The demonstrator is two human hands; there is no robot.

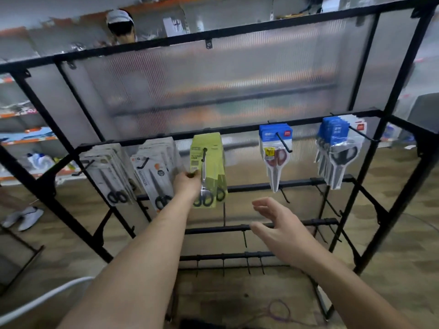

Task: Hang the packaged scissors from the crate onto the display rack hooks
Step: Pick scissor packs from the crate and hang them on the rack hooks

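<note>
A black display rack (237, 130) stands in front of me with a row of hooks on its upper bar. A green pack of scissors (207, 169) hangs on the middle hook, and my left hand (187, 184) pinches its left edge. My right hand (280, 224) hovers open below and to the right, holding nothing. On the left hang grey-white scissor packs (111, 172) and white packs (156, 172). To the right hang a blue-topped pack with red handles (275, 153) and several blue-topped packs with black handles (337, 150). The crate is out of view.
Lower rack bars (237, 227) carry bare hooks. A ribbed translucent panel (213, 79) backs the rack. Store shelves (26, 136) and a person's head (121, 24) show behind it. White shoes (23, 217) lie on the wooden floor at left. A white curved tube (47, 298) crosses bottom left.
</note>
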